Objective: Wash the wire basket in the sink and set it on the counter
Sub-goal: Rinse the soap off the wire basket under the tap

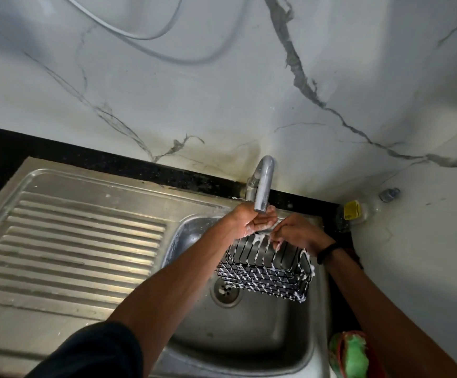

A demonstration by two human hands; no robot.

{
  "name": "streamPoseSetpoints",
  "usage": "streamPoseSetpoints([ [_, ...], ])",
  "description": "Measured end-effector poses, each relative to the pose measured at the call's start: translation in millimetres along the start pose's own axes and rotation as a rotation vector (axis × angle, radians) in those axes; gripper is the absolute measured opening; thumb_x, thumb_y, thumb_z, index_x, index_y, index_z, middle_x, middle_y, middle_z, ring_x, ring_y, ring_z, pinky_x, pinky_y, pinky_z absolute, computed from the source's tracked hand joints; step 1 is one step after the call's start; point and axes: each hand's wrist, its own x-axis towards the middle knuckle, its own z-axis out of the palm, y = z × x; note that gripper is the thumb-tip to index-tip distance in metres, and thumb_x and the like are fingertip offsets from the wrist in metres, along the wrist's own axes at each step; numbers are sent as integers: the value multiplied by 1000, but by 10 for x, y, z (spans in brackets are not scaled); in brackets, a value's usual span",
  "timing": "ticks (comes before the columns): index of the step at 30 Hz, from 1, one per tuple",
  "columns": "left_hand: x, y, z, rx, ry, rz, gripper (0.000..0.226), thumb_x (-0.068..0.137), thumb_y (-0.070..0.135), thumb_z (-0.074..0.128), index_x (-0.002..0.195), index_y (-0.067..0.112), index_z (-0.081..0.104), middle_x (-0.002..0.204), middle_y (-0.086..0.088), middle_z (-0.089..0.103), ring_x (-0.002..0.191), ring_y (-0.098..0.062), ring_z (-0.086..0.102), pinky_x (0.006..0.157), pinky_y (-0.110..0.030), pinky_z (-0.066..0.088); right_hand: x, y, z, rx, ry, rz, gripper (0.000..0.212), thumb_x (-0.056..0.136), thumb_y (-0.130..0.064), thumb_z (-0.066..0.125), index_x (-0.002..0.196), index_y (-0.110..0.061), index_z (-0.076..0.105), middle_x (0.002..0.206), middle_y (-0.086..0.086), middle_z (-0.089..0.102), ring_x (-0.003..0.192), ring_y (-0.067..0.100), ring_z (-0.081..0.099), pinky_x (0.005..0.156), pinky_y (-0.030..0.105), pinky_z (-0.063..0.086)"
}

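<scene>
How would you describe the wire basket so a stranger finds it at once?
Look in the steel sink, below the tap. Both hands hold a black wire basket above the drain. It alone is dotted with white foam.

Blk wire basket w/ white suds

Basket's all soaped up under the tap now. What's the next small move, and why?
Probably turn the wire basket under the tap to rinse it: white suds cling to its wires. Both the left hand and right hand hold its upper rim above the sink, just below the spout.
</scene>
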Motion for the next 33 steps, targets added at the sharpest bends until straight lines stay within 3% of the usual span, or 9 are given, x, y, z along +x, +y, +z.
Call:
streamPoseSetpoints([
  [3,69,64,160,176,-55,-57,20,105,11,54,102,-3,67,91,-14,77,70,-21,76,56,-30,62,-65,38,-18,2,25,72,9,85,9,69,84,17,74,87,16,77,76,17,64,57,14,52],
  [6,177,64,279,379,-25,-93,29,105,15,53,125,-3,64,110,-19,75,81,-25,74,68,-35,60,-104,121,-13,52,27,124,14,85,12,66,74,17,72,55,2,70,56,10,62,50,14,47],
  [10,167,41,275,416,51,-197,31,106,20,50,124,-4,59,115,-26,69,105,-38,68,106,-51,51,-153,147,17,-29,32,172,10,81,-1,73,75,4,80,62,10,72,44,1,50,46,13,35],
  [12,152,57,254,363,67,-265,38,107,28,50,125,-4,58,125,-31,64,122,-44,61,114,-54,43,-176,131,41,-24,23,199,8,81,3,73,82,9,78,59,7,67,33,-3,43,39,10,29],
  [15,139,121,280,271,28,-323,39,105,31,52,113,-6,61,132,-33,60,131,-47,55,114,-55,41,-217,105,60,-18,15,195,7,80,3,74,82,8,78,64,12,69,33,-2,42,39,11,29],
  [20,220,125,283,204,61,-324,34,102,28,53,91,-3,62,109,-33,67,123,-45,61,95,-54,49,-227,188,26,-2,26,185,13,81,0,71,72,-1,80,66,12,71,39,6,38,39,16,25],
  [24,224,29,243,-33,197,-265,40,107,37,49,104,-1,58,107,-26,65,98,-37,65,69,-47,53,-216,238,57,-14,34,189,17,80,-3,71,67,-6,80,75,15,77,39,5,36,43,22,26],
  [29,42,-19,161,-345,277,-196,36,110,31,39,120,0,53,131,-22,55,119,-29,55,104,-42,51,-215,276,103,-43,27,173,22,81,-3,70,62,-8,80,79,22,76,44,10,37,44,24,25],
  [33,-57,21,109,-537,340,-179,39,108,24,39,134,-3,51,127,-20,53,109,-27,54,102,-42,50,-179,262,125,-90,-48,111,21,83,7,70,66,-1,78,82,23,76,42,-6,56,48,14,40],
])
